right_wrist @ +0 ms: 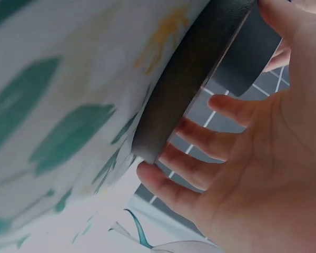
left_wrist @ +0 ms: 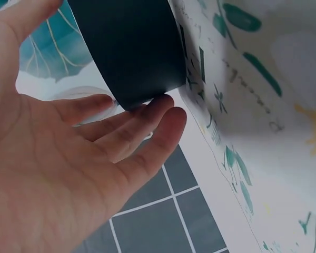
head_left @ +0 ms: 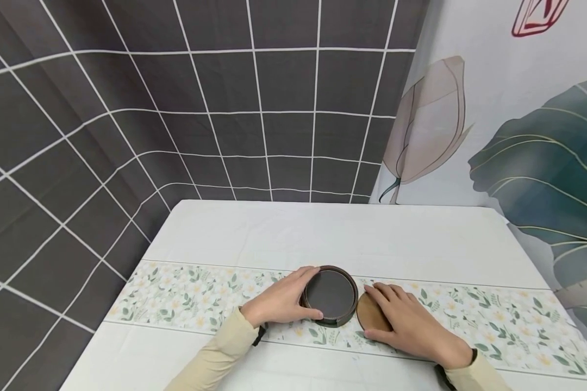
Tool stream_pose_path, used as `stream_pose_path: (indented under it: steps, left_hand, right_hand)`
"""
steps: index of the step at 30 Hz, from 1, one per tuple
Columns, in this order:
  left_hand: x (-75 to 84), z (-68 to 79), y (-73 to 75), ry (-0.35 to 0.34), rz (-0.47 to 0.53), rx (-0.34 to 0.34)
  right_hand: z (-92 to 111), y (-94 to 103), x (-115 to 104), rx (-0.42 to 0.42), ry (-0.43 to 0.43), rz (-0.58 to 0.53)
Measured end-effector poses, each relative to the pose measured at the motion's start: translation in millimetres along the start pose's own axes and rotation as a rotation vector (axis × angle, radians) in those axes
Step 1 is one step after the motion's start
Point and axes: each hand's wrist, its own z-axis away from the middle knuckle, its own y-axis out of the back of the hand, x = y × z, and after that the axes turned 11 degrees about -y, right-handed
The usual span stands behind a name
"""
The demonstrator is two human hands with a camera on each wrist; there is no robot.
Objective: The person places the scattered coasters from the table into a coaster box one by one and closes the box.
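Observation:
A round dark box [head_left: 330,296] with a brown rim stands on the table, its dark grey inside facing up. My left hand [head_left: 286,298] grips it from the left, thumb at the near side and fingers at the far side. The left wrist view shows the box's smooth dark side wall [left_wrist: 134,50] against the left hand's [left_wrist: 84,147] fingertips. Just right of the box lies a round brown lid [head_left: 372,314], held by its edge in my right hand [head_left: 411,326]. In the right wrist view the lid's thick rim [right_wrist: 181,79] meets the right hand's [right_wrist: 253,158] fingertips.
Beneath both things runs a floral strip [head_left: 186,296] across the white table [head_left: 274,233]. A dark grey cloth with white grid lines [head_left: 288,81] hangs behind and at the left. A white cloth with printed leaves [head_left: 543,157] hangs at the right.

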Motion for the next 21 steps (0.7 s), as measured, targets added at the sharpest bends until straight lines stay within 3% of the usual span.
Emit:
stream_pose_path:
  steps: [9, 16, 21]
  left_hand:
    - [-4.4, 1.2, 3.4, -0.012, 0.005, -0.018]
    - [-8.2, 1.4, 5.5, 0.001, 0.048, -0.023]
    - [-12.0, 0.2, 3.8, -0.035, 0.054, -0.003]
  right_hand:
    - [7.9, 6.8, 9.7, -0.044, -0.006, -0.06]
    - [8.4, 7.5, 13.4, -0.062, -0.005, -0.034]
    - [7.4, 8.1, 12.2, -0.059, 0.001, -0.027]
